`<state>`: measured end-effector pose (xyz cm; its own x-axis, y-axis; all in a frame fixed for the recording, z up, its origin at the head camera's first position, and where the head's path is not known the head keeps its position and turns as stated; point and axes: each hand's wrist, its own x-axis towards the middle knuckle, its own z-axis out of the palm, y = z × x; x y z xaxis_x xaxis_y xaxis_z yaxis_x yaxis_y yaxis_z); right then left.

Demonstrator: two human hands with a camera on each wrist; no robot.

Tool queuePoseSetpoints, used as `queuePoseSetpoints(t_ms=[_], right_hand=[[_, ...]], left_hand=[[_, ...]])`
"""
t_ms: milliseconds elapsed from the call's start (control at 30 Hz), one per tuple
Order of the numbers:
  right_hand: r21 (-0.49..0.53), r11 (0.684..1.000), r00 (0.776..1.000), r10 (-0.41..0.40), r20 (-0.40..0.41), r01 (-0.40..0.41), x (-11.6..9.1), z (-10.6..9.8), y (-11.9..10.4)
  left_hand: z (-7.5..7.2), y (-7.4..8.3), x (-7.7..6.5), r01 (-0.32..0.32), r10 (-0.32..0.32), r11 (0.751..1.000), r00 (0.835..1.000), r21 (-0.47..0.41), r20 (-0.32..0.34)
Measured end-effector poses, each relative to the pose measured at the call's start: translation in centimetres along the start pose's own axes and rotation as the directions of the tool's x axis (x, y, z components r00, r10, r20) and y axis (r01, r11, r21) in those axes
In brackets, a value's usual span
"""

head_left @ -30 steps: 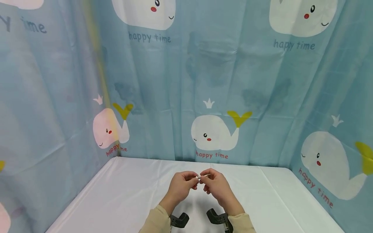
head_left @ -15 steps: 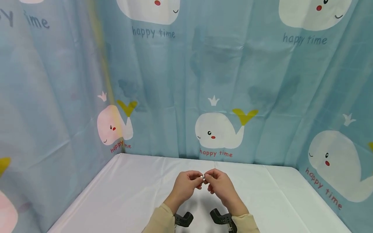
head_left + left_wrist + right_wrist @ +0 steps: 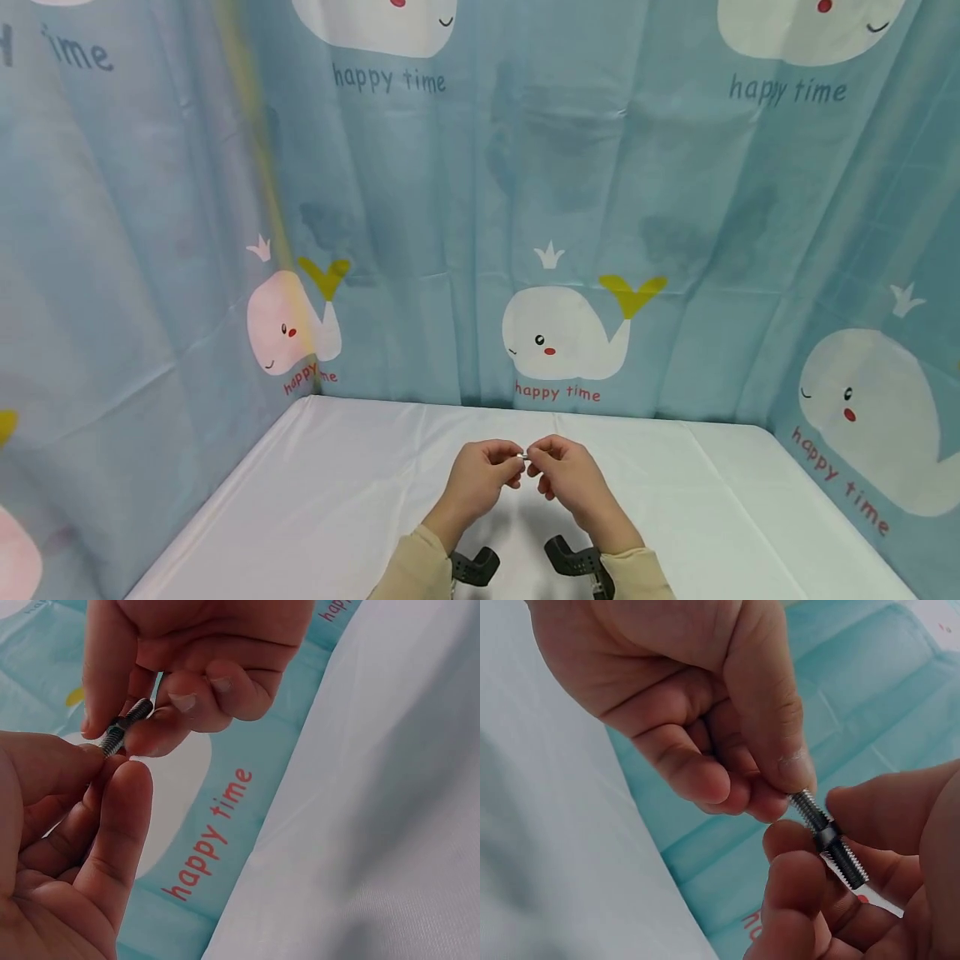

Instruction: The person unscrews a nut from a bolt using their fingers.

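Pinching a little bolt (image 3: 522, 457) above the white table (image 3: 300, 517), the left hand (image 3: 477, 482) meets the right hand (image 3: 567, 479), blue curtain (image 3: 420, 333) on the far side. Left wrist view: left fingertips squeeze the bolt's left end. Right wrist view: right fingers curl kinda loosely round its dark ring (image 3: 826, 836), and I see a gap by the thumb.

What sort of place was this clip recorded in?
Probably a makeshift recording booth: blue whale-print curtains surround the back and sides of a white-covered table, and black wrist-worn devices suggest a filming setup. Whatever lies beyond the curtains is hidden.
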<state>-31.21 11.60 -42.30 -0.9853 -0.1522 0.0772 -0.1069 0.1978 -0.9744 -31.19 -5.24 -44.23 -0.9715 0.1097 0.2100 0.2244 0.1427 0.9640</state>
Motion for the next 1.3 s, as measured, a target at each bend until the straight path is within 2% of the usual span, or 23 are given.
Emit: queuePoseSetpoints(t_ms=[300, 533, 900, 1133, 1300], right_hand=[[0.019, 0.999, 0.999, 0.031, 0.009, -0.031, -0.06, -0.02, 0.21], [-0.005, 1.000, 1.000, -0.008, 0.012, 0.008, -0.24, 0.03, -0.05], [-0.022, 1.000, 1.000, 0.014, -0.009, -0.014, -0.08, -0.14, -0.01], [-0.005, 1.000, 1.000, -0.010, 0.012, 0.010, 0.09, -0.11, 0.09], [0.003, 1.000, 1.000, 0.001, 0.000, -0.001, 0.17, -0.17, 0.09]], left_hand=[[-0.01, -0.14, -0.28, 0.007, -0.007, 1.000, 1.000, -0.001, -0.010], [-0.09, 0.02, -0.24, 0.004, -0.004, 1.000, 1.000, -0.005, -0.005], [-0.08, 0.46, -0.32, -0.011, 0.010, 1.000, 1.000, -0.011, -0.008], [-0.15, 0.18, -0.19, -0.007, 0.007, 1.000, 1.000, -0.018, -0.005], [-0.19, -0.04, -0.10, -0.008, 0.008, 1.000, 1.000, -0.012, -0.005]])
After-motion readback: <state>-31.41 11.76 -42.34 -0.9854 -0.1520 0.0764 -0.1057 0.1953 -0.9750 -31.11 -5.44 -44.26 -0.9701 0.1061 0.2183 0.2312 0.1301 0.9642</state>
